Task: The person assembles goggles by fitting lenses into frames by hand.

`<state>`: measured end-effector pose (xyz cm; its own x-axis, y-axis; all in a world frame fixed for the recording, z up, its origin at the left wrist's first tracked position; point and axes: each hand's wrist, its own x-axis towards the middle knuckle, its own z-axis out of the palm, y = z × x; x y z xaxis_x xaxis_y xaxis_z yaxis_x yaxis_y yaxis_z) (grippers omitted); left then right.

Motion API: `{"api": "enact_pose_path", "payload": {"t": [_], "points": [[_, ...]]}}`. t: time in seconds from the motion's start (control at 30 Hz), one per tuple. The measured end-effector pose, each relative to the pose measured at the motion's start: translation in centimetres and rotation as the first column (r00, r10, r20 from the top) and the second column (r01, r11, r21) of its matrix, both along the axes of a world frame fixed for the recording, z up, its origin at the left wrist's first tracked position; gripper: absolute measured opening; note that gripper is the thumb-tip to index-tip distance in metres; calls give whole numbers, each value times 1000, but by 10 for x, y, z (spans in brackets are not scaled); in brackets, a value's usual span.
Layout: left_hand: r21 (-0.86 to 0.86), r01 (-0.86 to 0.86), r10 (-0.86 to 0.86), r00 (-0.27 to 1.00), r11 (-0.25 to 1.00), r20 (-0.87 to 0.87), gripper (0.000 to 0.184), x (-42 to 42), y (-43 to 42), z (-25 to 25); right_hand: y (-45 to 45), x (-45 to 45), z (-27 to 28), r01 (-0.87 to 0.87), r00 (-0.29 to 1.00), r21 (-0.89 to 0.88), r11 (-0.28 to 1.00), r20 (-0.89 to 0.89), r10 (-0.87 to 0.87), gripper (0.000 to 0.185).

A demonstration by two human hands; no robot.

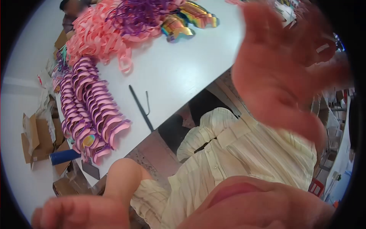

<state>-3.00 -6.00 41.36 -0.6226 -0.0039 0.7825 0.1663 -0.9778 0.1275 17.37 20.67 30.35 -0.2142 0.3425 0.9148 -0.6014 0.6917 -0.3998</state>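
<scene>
My right hand (280,72) is raised close to the camera at the right, palm facing it and fingers apart, with nothing visible in it. My left hand (85,212) is at the lower left, cut by the frame edge; its fingers are blurred and partly out of view. Neither hand touches the white table (183,68). On that table lie a thin black stick (141,107) and a slim hooked piece (147,103). Beside them are rows of nested pink and purple curved pieces (89,110).
A heap of pink ribbon loops (99,32) and purple strands (139,15) covers the far side, near shiny rainbow pieces (177,28). A dark flat phone-like object (90,170) is at the table corner. Cardboard boxes (40,137) and a blue cylinder (65,156) stand left. Another person (70,13) is at the top left.
</scene>
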Motion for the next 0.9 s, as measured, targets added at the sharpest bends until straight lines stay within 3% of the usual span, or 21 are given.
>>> {"api": "enact_pose_path", "payload": {"t": [0.07, 0.1, 0.13, 0.17, 0.23, 0.27, 0.33, 0.47, 0.53, 0.6, 0.63, 0.7, 0.77, 0.8, 0.87, 0.9], "points": [[-75, 271, -278, 877, 960, -392, 51, 44, 23, 2, 11, 49, 13, 109, 992, 1, 994, -63, -109, 47], [-97, 168, -192, 916, 981, -353, 47, 60, 31, 3, 17, 67, 16, 152, 984, -14, 988, -89, -153, 46], [2, -125, 123, 971, 992, -207, 48, 78, 48, 12, 21, 84, 14, 196, 974, -51, 979, -109, -200, 45], [37, -413, 414, 910, 910, -30, 49, 93, 78, 26, 25, 97, 8, 239, 962, -97, 966, -112, -250, 45], [-73, -577, 545, 800, 813, -251, 52, 84, 67, 31, 32, 115, -4, 297, 942, -167, 940, -112, -317, 43], [-214, -514, 306, 743, 831, -595, 54, 48, 12, 32, 33, 121, -10, 314, 934, -198, 929, -110, -339, 42], [-400, -402, -96, 596, 824, -797, 55, 24, -17, 27, 35, 131, -21, 336, 923, -239, 911, -110, -370, 41], [-556, 15, -473, 545, 831, -692, 55, 14, -1, 19, 30, 135, -31, 353, 913, -263, 898, -112, -392, 37], [-474, 129, -434, 656, 871, -618, 55, 32, 25, 8, 26, 135, -32, 352, 915, -253, 901, -110, -388, 36], [-212, -31, -64, 903, 977, -425, 56, 99, 61, -33, 21, 127, -30, 328, 926, -224, 918, -118, -359, 34], [-272, -117, -4, 913, 955, -407, 57, 99, 59, -43, 19, 121, -28, 308, 934, -208, 928, -121, -337, 33], [-190, -83, -20, 873, 978, -487, 45, 89, 77, -61, 12, 106, -25, 249, 955, -191, 949, -115, -274, 32], [-268, -378, 0, 579, 886, -815, 35, 61, 71, -72, 8, 85, -18, 165, 976, -149, 975, -116, -183, 30], [-221, -558, 40, 417, 800, -908, 34, 63, 68, -67, 7, 71, -16, 108, 988, -125, 986, -100, -121, 29], [-48, -819, 24, 75, 571, -997, 31, 77, 63, -50, 8, 42, -14, 11, 999, -93, 996, -39, -14, 28], [34, -843, 26, -23, 536, -999, 31, 75, 61, -40, 8, 28, -13, -32, 999, -89, 996, 17, 33, 27]]}}
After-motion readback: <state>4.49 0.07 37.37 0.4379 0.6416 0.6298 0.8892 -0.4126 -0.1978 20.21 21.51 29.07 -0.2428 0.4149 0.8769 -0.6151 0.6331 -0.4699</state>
